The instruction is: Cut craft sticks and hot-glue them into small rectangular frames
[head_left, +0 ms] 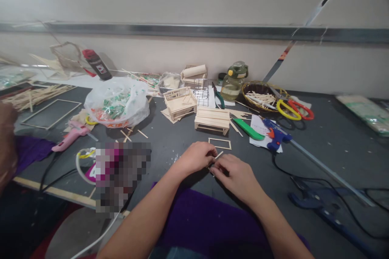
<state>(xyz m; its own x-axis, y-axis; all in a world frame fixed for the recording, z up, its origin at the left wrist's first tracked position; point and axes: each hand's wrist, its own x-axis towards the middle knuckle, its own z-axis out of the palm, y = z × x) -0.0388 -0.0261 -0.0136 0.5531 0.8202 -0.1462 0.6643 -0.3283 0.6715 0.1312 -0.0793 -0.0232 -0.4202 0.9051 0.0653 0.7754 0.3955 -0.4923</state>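
Note:
Over the dark tabletop, my left hand [197, 157] and my right hand [233, 173] meet with fingertips nearly touching. Both are closed in a pinch around thin wooden sticks. One short wooden stick [219, 155] pokes up between the fingers, while the lower pieces are mostly covered by my hands. Just beyond them a small rectangular stick frame [219, 143] lies flat. Behind that stand a slatted miniature wooden table [212, 119] and a miniature bench with a railed back [180, 103].
A pink glue gun [70, 138] and a white plastic bag [117, 103] lie left. To the right are a green-handled cutter [249, 129], a blue glue gun [277, 135], scissors [288, 109] and a stick basket [258, 103]. Another person's arm [7, 141] enters at far left.

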